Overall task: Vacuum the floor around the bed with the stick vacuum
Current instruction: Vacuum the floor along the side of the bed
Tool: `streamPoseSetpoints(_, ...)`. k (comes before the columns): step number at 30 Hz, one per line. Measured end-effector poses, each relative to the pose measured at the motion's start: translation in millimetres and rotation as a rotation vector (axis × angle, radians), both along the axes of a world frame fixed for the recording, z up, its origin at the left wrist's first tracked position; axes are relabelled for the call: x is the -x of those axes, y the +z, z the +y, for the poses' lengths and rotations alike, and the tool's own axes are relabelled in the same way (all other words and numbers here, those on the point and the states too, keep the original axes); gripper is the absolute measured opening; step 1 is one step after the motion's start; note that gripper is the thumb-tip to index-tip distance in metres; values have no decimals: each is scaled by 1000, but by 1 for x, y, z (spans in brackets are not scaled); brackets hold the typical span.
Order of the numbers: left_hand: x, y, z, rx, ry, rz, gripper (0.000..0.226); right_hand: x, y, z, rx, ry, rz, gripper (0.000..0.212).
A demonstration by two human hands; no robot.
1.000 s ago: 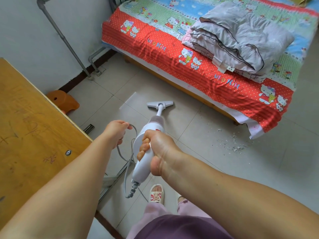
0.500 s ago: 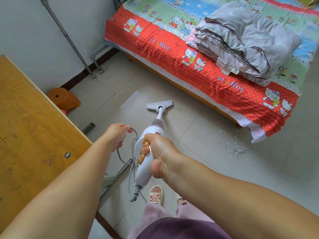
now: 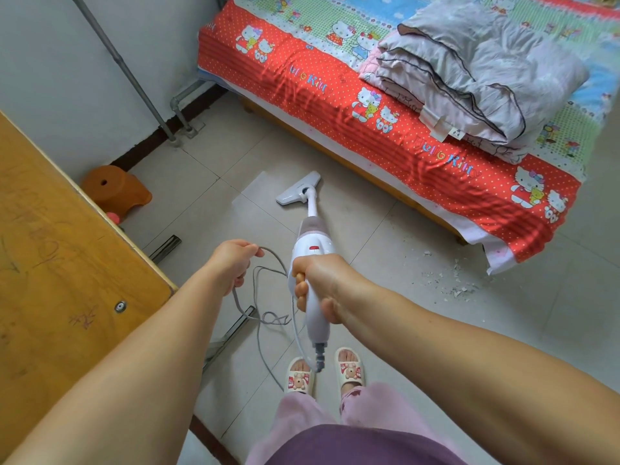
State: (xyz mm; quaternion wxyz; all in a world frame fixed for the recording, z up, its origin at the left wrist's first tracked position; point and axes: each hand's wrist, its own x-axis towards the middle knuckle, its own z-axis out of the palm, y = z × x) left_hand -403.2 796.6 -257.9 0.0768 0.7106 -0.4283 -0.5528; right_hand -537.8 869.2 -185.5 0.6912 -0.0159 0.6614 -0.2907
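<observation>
gripping the stick vacuum (image 3: 312, 263) by its handle, the right hand (image 3: 322, 280) angles it down to the floor (image 3: 369, 229) beside the bed (image 3: 402, 129), while the left hand (image 3: 235, 263) pinches its grey cord (image 3: 268, 256); debris (image 3: 453, 283) lies near the bed's corner.

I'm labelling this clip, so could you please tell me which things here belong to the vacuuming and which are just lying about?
Job: stick vacuum, its cord, debris by the bed.
Lying about: folded quilt, orange stool, wooden desk.
</observation>
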Motion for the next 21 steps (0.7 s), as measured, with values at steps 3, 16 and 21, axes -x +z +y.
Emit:
streamPoseSetpoints(3, 5, -2, -2, -5, -13, 5, 25, 11, -8, -3, 3, 70, 75, 27)
streamPoseSetpoints(16, 27, -6, -3, 26, 1, 20, 24, 39, -30, -25, 27, 199, 229, 9)
streamPoseSetpoints(21, 25, -10, -3, 60, 70, 22, 22, 36, -27, -27, 47, -14, 65, 20)
